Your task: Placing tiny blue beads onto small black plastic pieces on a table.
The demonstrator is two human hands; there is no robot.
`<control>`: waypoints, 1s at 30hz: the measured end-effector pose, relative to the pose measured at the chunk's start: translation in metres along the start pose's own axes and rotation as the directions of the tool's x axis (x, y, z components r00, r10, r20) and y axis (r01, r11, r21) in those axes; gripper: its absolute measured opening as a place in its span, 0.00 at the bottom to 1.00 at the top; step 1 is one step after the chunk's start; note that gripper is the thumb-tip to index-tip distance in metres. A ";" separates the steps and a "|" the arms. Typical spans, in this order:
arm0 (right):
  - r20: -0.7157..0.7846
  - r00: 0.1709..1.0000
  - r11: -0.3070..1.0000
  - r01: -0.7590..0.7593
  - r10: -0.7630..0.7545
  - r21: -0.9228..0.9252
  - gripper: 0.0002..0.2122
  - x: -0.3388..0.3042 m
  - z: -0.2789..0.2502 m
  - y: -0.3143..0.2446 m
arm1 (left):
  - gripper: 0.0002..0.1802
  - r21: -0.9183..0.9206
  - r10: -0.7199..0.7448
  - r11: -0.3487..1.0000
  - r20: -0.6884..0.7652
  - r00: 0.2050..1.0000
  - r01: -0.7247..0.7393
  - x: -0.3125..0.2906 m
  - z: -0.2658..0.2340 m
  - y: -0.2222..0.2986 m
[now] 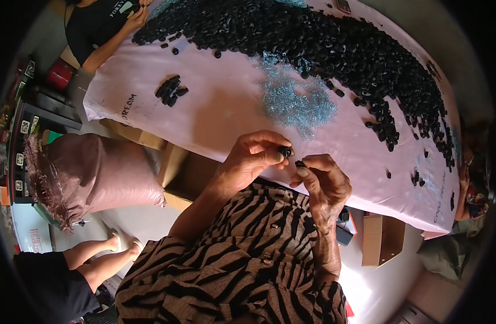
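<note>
My left hand (252,160) is closed on a small black cylindrical part (284,152), pinched between thumb and fingers with its round end showing. A little to its right, my right hand (324,181) pinches a smaller black piece (300,163) at its fingertips. The two pieces are close together but apart, held just above the near edge of the pink-covered table (226,116). Beyond my hands lies a loose heap of small, shiny, bluish-clear pieces (296,97), each too small to make out. Behind that spreads a large pile of black cylindrical parts (334,46).
A small cluster of black parts (171,90) lies on the table's left. Below stand an open cardboard box (175,168), a stuffed pink sack (105,170) and another box (373,240) at right. One person's arm (113,46) is at far left; another person's legs (94,259) show lower left.
</note>
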State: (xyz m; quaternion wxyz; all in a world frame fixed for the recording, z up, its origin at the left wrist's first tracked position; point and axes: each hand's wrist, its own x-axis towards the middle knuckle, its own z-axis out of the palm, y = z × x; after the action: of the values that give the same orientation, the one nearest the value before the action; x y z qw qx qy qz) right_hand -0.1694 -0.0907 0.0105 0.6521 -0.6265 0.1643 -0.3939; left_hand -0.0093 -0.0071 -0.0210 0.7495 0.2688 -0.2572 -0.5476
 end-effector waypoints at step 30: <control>-0.011 0.999 0.997 0.054 -0.053 0.057 0.06 -0.005 0.003 0.005 | 0.11 0.109 -0.036 0.993 -0.076 0.996 0.044 -0.007 0.019 0.008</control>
State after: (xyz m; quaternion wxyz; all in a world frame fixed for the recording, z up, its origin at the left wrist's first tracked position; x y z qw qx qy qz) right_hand -0.1691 -0.0856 0.0049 0.6582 -0.6101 0.1391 -0.4187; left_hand -0.0191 -0.0007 -0.0024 0.7314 0.3353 -0.2538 -0.5369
